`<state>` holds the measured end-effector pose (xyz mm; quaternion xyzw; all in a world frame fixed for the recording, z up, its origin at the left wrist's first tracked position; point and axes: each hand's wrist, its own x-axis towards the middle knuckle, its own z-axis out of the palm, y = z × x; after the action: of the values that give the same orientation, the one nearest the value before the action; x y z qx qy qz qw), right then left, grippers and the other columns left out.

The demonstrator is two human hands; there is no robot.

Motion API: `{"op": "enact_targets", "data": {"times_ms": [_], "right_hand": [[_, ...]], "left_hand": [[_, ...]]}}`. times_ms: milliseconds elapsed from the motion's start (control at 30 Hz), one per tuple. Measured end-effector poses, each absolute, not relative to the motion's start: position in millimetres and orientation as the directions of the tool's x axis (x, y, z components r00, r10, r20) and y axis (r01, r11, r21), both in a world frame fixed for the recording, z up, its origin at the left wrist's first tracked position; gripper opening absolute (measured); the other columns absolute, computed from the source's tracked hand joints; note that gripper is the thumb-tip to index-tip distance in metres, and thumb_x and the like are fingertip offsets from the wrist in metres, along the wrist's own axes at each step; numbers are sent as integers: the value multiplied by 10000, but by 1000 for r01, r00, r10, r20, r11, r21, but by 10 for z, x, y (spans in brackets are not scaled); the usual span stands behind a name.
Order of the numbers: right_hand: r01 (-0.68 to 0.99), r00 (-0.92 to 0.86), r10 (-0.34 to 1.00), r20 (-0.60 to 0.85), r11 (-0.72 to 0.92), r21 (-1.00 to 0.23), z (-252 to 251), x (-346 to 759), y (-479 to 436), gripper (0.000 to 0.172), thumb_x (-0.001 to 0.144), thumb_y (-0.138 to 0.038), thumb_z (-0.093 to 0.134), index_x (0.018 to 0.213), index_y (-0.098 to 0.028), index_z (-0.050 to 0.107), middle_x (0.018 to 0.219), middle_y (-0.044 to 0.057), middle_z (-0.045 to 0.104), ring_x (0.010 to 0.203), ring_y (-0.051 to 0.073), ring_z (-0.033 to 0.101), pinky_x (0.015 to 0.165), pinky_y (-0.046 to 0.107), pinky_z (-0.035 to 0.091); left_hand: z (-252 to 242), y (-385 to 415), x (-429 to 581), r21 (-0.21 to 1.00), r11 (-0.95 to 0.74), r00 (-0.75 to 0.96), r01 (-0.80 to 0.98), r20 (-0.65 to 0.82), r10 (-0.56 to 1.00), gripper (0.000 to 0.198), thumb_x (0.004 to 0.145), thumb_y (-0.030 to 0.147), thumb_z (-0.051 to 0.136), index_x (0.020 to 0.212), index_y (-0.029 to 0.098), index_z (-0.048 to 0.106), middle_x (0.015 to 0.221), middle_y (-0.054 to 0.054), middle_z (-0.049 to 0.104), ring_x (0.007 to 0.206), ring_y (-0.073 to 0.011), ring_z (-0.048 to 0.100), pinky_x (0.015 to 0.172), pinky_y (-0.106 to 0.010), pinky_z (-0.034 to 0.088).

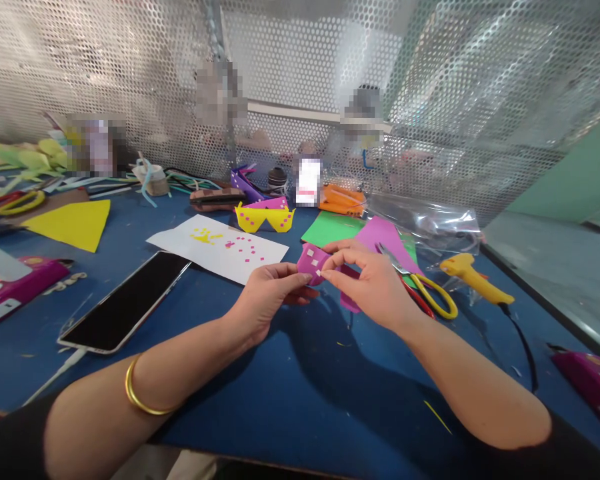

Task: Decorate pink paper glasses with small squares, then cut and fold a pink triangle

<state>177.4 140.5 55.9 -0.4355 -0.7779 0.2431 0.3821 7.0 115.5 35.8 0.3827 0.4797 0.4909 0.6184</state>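
Note:
A purple foam piece (310, 259) with small pale squares on its face is held up above the blue table, between thumb and fingers of my left hand (273, 293). It resembles the foam glasses behind it. My right hand (367, 277) pinches a small white square (319, 273) against its right side. A purple part shows beneath my right hand; whether it joins the held piece I cannot tell. Further back stand yellow foam glasses (265, 219) with pink squares. White paper (220, 247) to the left carries loose yellow and pink bits.
Right of my right hand lie scissors (433, 293) with red and yellow handles and a yellow glue gun (475, 279). Green (330, 228) and purple sheets (387, 240) lie behind. A charging phone (130, 303) and a purple power strip (25, 287) are left. Perforated metal screen (300, 60) stands behind.

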Motion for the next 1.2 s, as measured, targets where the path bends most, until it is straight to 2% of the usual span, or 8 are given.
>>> {"op": "enact_targets", "data": {"times_ms": [267, 700, 867, 1067, 1200], "right_hand": [[550, -340, 802, 491, 593, -588, 493, 1729, 1369, 79, 815, -171, 612, 754, -213, 640, 1048, 62, 638, 1056, 220, 593, 940, 431, 440], [586, -312, 773, 553, 615, -528, 451, 1696, 1352, 104, 778, -133, 606, 726, -214, 569, 939, 46, 643, 1010, 213, 601, 883, 402, 452], [599, -252, 843, 475, 522, -608, 467, 1708, 1358, 64, 780, -192, 621, 809, -221, 572, 858, 16, 666, 837, 194, 615, 834, 405, 467], [457, -222, 897, 383, 443, -772, 556, 1787, 1424, 138, 798, -243, 617, 921, -197, 576, 906, 43, 691, 879, 195, 647, 795, 363, 496], [528, -219, 941, 259, 337, -779, 585, 1822, 1444, 149, 797, -207, 611, 943, -193, 587, 834, 21, 712, 779, 177, 659, 738, 348, 491]], "left_hand": [[344, 1145, 66, 937, 216, 74, -276, -203, 976, 111, 707, 227, 765, 728, 131, 713, 661, -35, 708, 626, -132, 674, 586, -212, 495], [347, 1158, 65, 939, 220, 69, -263, -209, 976, 126, 730, 231, 757, 701, 133, 685, 657, -42, 719, 652, -135, 687, 631, -216, 504], [353, 1155, 66, 939, 222, 70, -262, -211, 975, 116, 732, 218, 753, 698, 134, 681, 660, -37, 716, 639, -130, 684, 629, -217, 506], [337, 1155, 61, 932, 217, 61, -290, -208, 976, 131, 713, 232, 767, 693, 137, 678, 651, -16, 698, 654, -143, 695, 625, -222, 519], [334, 1158, 53, 929, 224, 81, -295, -209, 975, 146, 708, 249, 769, 704, 139, 673, 656, -20, 700, 664, -154, 699, 632, -232, 526]]}}
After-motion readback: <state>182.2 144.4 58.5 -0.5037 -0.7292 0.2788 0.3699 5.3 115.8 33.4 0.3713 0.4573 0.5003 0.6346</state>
